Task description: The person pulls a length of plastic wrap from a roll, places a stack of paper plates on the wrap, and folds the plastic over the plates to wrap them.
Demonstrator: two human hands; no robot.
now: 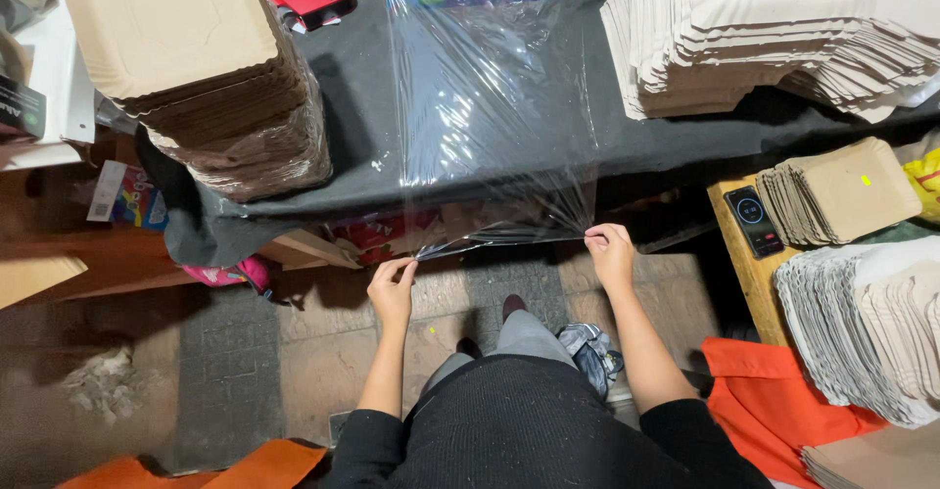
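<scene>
Left hand (393, 288) and right hand (611, 252), fingers pinched shut on its corners, stretch clear plastic film (494, 117) off the black worktop (352, 88); uneven tension could tear or wrinkle it.

Light falls from above and is fairly bright and even over the bench (352, 97), while the floor (225, 352) below lies dimmer and the gap under the bench edge is in deep shadow. White glare streaks and wrinkled highlights run across the clear film (490, 88). The pale tray stacks (774, 29) at upper right are nearly washed out. Focus is sharp at the centre; the wide lens bends and stretches things at the edges.
</scene>
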